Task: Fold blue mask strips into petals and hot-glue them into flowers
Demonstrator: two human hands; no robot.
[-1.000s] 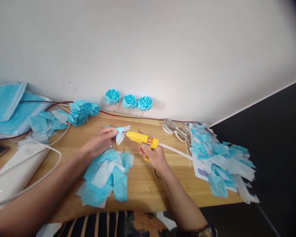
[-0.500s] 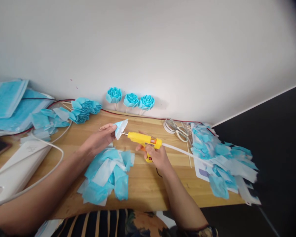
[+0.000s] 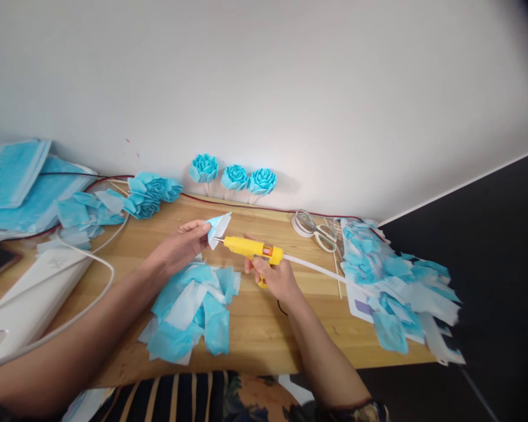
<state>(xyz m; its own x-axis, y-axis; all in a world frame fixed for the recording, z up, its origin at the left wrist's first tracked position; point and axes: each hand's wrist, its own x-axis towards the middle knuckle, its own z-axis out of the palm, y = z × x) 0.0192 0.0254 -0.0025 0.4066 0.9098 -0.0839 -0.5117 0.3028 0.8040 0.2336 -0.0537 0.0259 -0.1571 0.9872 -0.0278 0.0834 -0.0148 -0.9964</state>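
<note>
Between the fingers of my left hand [image 3: 187,242] is a small folded petal [image 3: 219,228] of thin blue and white mask fabric. My right hand [image 3: 275,275] is wrapped round the handle of a yellow glue gun [image 3: 251,248]. Its metal nozzle points left and meets the lower edge of the petal, though I cannot tell whether it presses on it. A long white glue stick [image 3: 312,266] sticks out of the gun's back. Below my hands lies a loose pile of cut blue and white fabric pieces [image 3: 193,310].
Three blue fabric roses [image 3: 235,177] stand on stems by the wall, with more blue flowers [image 3: 149,193] lying left. Scissors [image 3: 321,234] rest by a white tape roll [image 3: 300,224]. Fabric scraps [image 3: 396,281] cover the right end. A white device [image 3: 35,299] with a cable lies left, near packed masks [image 3: 17,181].
The glue gun has shifted slightly left, bringing its nozzle onto the petal's edge. My left hand and the petal have moved only a little to the right.
</note>
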